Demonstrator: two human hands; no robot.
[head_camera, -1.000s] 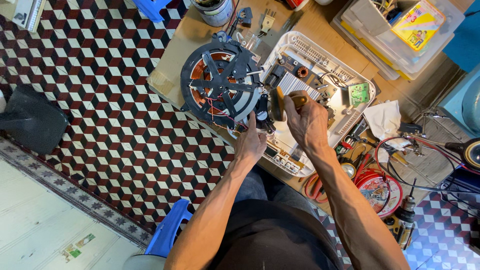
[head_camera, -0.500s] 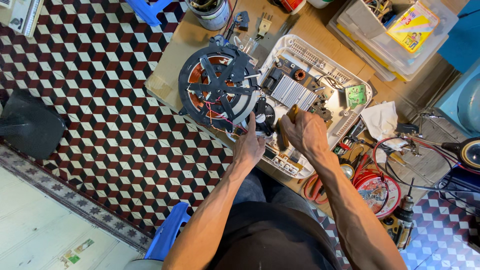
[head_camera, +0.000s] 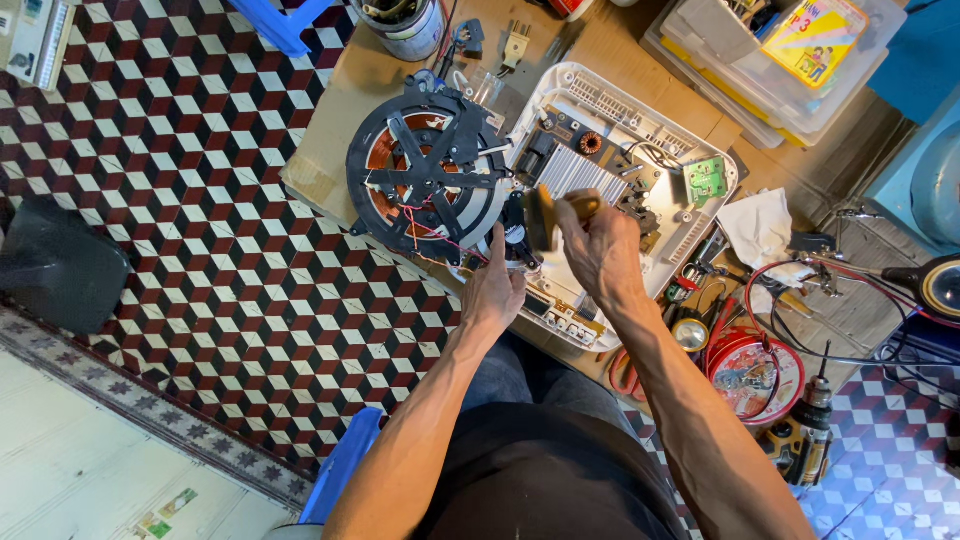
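I see right hand (head_camera: 603, 250) clenched on brown tool handle (head_camera: 541, 214), just above white cooker base (head_camera: 640, 140). Left hand (head_camera: 494, 290) loose, fingertips at fan beside base. Risk, I judge: slip gouges circuit board (head_camera: 570, 172), or snags red coil wires (head_camera: 425, 222).

Matt black plastic frames the copper-wound coil disc (head_camera: 428, 176) at upper centre; beside it, a smooth white plastic casing (head_camera: 690, 225) holds ribbed bare-metal fins (head_camera: 574, 176), all on a worn wooden surface (head_camera: 330, 140).
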